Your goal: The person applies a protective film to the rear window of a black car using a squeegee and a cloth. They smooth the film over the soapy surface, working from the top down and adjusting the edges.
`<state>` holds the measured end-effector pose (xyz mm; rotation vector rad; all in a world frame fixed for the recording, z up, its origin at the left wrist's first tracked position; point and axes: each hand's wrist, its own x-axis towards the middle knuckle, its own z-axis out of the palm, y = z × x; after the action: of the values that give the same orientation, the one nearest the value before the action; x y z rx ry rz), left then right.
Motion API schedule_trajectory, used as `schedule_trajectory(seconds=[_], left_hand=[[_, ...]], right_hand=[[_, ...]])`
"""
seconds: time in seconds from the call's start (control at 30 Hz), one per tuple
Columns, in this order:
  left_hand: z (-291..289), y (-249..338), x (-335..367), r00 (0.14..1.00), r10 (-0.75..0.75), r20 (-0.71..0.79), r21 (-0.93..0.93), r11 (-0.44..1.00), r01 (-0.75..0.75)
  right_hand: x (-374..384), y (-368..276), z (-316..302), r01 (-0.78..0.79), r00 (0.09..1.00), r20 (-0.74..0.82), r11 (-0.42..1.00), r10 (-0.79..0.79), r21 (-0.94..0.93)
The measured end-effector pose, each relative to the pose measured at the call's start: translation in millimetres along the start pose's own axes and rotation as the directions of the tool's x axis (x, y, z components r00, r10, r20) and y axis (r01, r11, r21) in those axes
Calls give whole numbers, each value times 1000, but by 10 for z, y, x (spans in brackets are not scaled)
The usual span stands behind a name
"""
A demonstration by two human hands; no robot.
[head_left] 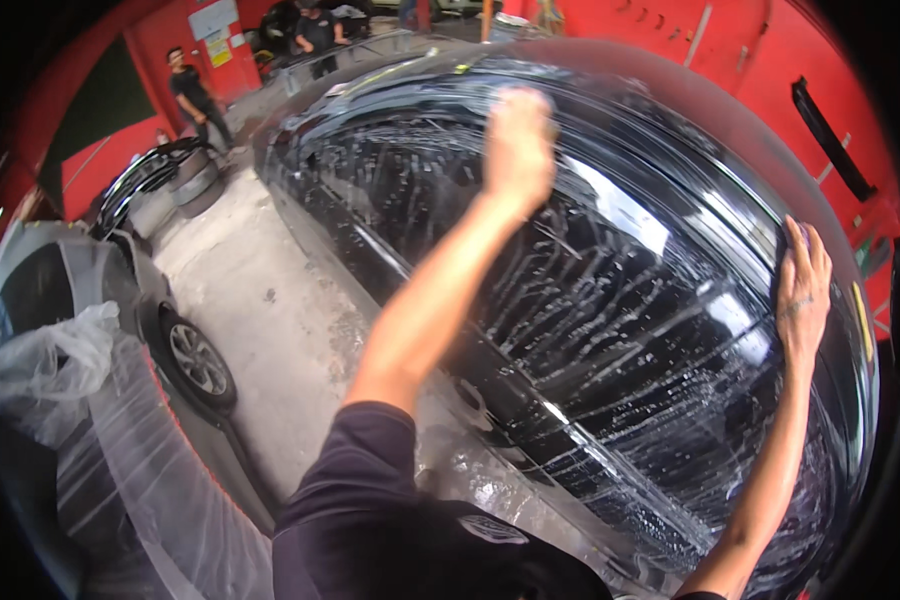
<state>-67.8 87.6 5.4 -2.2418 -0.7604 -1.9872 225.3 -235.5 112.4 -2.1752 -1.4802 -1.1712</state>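
Note:
A black car (590, 330) lies before me, its glossy, curved surface wet and streaked with white, foamy liquid. My left hand (520, 145) reaches far out over the streaked surface; it looks bunched, but motion blurs the fingers. A hint of pink shows at its far side, and I cannot make out whether it holds anything. On the right, my right hand (805, 290) lies flat against the car's dark surface, its fingers stretched out. A small purple patch shows by these fingers, too small to name.
At left stands a grey car (150, 340) partly draped in clear plastic sheeting (170, 470). A concrete floor strip (270, 300) runs between the cars. A dark round container (195, 180) stands farther off. Two people stand by the red wall (220, 60) at the back.

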Motion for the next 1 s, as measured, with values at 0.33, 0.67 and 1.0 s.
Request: schedule_trajectory(seconds=[0.33, 0.67, 1.0], left_hand=[[-311, -1282, -162, 970, -239, -50, 32, 970, 240], [62, 523, -382, 990, 134, -34, -308, 941, -138], [-420, -740, 144, 792, -596, 135, -346, 720, 601]], right_hand=[[-19, 100, 44, 43, 999, 20, 999, -43, -4], [-21, 168, 11, 71, 997, 6, 997, -71, -38], [-46, 190, 28, 35, 999, -34, 999, -34, 33]])
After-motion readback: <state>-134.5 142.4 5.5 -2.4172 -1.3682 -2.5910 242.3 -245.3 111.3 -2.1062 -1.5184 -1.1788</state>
